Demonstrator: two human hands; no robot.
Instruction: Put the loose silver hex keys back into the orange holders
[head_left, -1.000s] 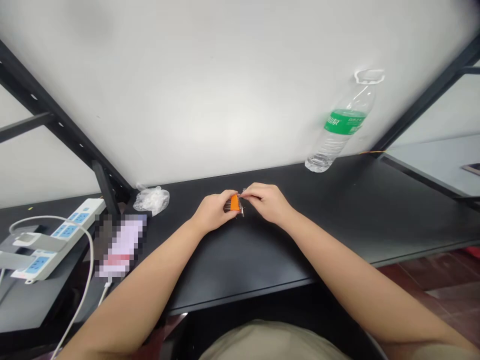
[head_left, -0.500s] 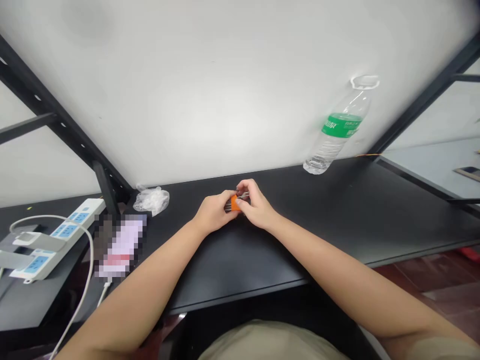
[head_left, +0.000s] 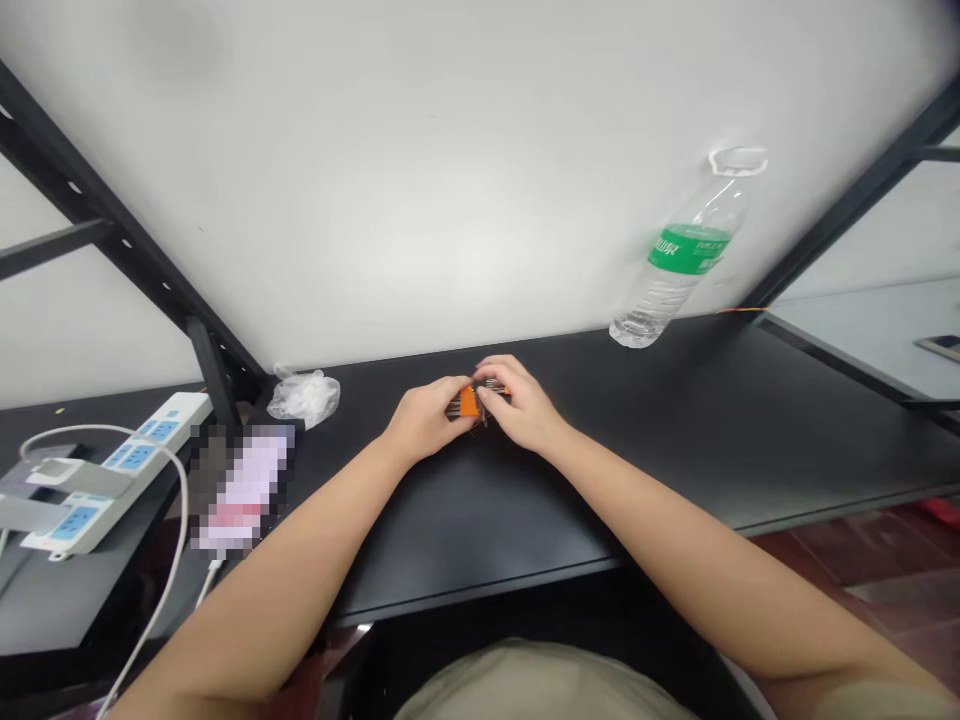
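Observation:
A small orange holder [head_left: 469, 401] with several thin metal rods stuck through it sits between my hands, low over the black table [head_left: 675, 430]. My left hand [head_left: 424, 420] is closed on its left side. From the right, my right hand [head_left: 521, 408] pinches the metal rods at the holder's edge with its fingertips. Much of the holder is hidden by my fingers.
A clear water bottle [head_left: 682, 260] with a green label stands at the back right by the white wall. A crumpled plastic bag [head_left: 304, 397] lies to the left. Further left are a blurred-out object [head_left: 240, 485] and a white power strip [head_left: 105, 480] with a cable.
My right hand has shifted slightly left and closer to the holder, its fingers regripping the rods. The left hand has stayed put.

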